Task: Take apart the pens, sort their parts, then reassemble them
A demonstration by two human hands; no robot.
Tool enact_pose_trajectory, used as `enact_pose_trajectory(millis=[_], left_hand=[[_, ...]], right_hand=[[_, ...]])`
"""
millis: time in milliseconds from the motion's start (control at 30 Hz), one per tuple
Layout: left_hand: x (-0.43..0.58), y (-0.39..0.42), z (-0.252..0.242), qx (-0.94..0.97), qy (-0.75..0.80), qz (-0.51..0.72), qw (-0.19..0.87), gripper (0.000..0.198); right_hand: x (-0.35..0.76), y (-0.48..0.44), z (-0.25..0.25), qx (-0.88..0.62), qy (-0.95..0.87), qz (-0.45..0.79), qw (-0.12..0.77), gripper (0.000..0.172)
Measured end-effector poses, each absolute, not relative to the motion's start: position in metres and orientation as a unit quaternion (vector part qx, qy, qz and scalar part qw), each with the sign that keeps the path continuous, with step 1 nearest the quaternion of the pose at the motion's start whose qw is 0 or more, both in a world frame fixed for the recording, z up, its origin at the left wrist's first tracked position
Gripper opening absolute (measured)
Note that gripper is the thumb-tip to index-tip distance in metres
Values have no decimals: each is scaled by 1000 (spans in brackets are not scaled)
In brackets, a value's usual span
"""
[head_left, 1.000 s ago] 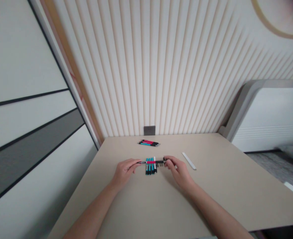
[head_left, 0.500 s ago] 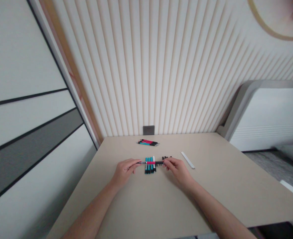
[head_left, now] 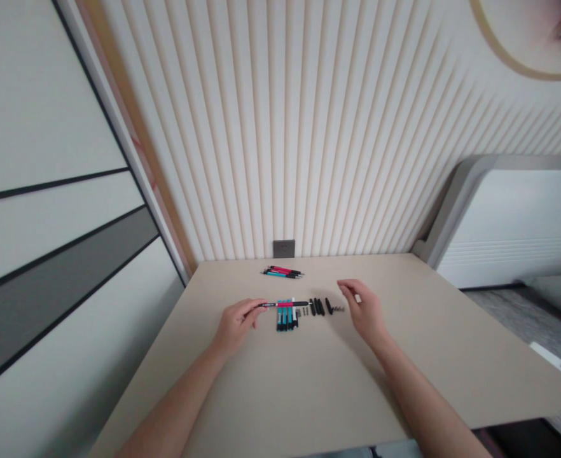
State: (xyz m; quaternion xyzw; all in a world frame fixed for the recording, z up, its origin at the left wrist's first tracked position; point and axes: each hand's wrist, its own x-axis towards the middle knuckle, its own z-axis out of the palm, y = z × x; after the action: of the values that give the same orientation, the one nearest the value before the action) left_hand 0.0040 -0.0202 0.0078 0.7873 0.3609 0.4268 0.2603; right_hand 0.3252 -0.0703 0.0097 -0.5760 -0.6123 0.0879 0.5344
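Observation:
My left hand [head_left: 235,320] pinches the tip end of a red and black pen [head_left: 284,304], held level just above a row of teal pen barrels [head_left: 285,317] on the beige table [head_left: 309,375]. My right hand [head_left: 364,306] hovers to the right of the pen, apart from it, fingers loosely curled, and I cannot make out anything in them. Between the hands lie several small black pen parts [head_left: 319,307].
A small bundle of red, teal and black pens [head_left: 283,272] lies near the table's far edge, below a grey wall socket [head_left: 283,248]. A white cabinet [head_left: 514,222] stands to the right. The ribbed wall rises behind the table.
My right hand has let go of the pen's right end and moved to the right. The left hand still holds the pen. The white sticks on the right are now hidden behind my right hand.

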Motion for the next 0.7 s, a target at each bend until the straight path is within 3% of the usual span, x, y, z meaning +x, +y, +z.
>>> enact_pose_trajectory(millis=[133,367,700], left_hand=[[5,-22,10,788,360,428,258,25],[5,-21,11,790,362,419,262,26],[5,-20,10,789,365,418,262,25]], right_hand=[[364,-64,3,-628,-612,26,480,33],[381,-65,-6,-649,-702,87,282,27],[372,-75,0,-654,-716,125,209,32]])
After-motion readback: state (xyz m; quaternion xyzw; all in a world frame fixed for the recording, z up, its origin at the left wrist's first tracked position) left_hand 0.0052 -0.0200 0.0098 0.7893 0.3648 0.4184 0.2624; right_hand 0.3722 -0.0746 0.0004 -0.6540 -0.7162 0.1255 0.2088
